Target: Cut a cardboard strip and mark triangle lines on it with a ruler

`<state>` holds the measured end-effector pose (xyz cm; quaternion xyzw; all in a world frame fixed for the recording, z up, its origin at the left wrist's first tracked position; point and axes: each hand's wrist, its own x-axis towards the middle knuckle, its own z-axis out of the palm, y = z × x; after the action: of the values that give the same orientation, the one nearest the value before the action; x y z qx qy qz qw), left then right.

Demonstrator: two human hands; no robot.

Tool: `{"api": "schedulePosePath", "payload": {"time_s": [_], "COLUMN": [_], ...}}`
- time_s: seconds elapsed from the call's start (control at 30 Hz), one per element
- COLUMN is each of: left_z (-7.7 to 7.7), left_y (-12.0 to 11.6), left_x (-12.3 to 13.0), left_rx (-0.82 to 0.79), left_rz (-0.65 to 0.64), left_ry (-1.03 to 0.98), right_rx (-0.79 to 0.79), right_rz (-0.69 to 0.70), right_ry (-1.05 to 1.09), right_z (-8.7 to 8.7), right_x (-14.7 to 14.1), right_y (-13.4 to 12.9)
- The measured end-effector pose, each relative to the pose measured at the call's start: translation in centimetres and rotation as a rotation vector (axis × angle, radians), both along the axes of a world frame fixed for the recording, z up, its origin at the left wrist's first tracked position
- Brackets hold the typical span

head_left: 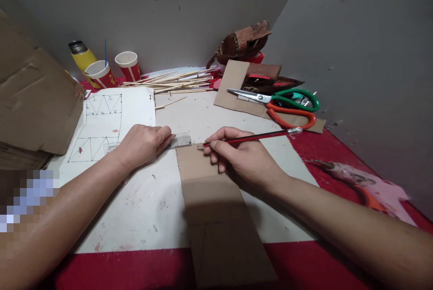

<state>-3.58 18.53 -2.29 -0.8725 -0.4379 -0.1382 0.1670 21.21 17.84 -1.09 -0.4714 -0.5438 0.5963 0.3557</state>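
Observation:
Between the fingers of my right hand [241, 152] is a red and black pencil [250, 138], its tip near the far edge of a long cardboard strip [209, 200]. My left hand [149, 141] is closed on a clear ruler [182, 140], whose end reaches the strip's far left corner. The middle of the ruler is hidden under that hand. Faint lines run across the near part of the strip, which lies in shadow. Left of my left hand lies a paper sheet with a drawn pattern of triangles [103, 105].
Green and orange handled scissors [270, 98] rest on a cardboard piece [233, 78]. A pink glue gun [365, 184] lies at right. Wooden sticks [176, 81], paper cups [127, 66], a yellow bottle [84, 60] and brown model boats [243, 42] stand along the back. Cardboard [37, 91] leans at left.

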Motion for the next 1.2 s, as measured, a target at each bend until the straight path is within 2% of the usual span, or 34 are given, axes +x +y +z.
{"api": "schedulePosePath", "payload": {"time_s": [0.07,0.23,0.3,0.63,1.2], "left_z": [0.1,0.2,0.2,0.2,0.2], "left_y": [0.0,-0.1,-0.1,0.0,0.0], "left_x": [0.0,0.1,0.2,0.1,0.2], "left_rx": [0.008,0.022,0.027,0.037,0.02], "left_rz": [-0.009,-0.025,-0.029,-0.031,-0.024], "left_ry": [0.001,0.006,0.007,0.021,0.023], "right_rx": [0.069,0.418,0.476,0.417,0.456], "right_rz": [0.013,0.039,0.047,0.035,0.081], "right_ry": [-0.056,-0.223,-0.257,-0.258,-0.321], "right_z": [0.0,-0.9,-1.2,-1.2,-1.4], "right_x": [-0.3,-0.9,-0.9,-0.8,-0.9], "right_y": [0.0,-0.1,-0.1,0.0,0.2]}}
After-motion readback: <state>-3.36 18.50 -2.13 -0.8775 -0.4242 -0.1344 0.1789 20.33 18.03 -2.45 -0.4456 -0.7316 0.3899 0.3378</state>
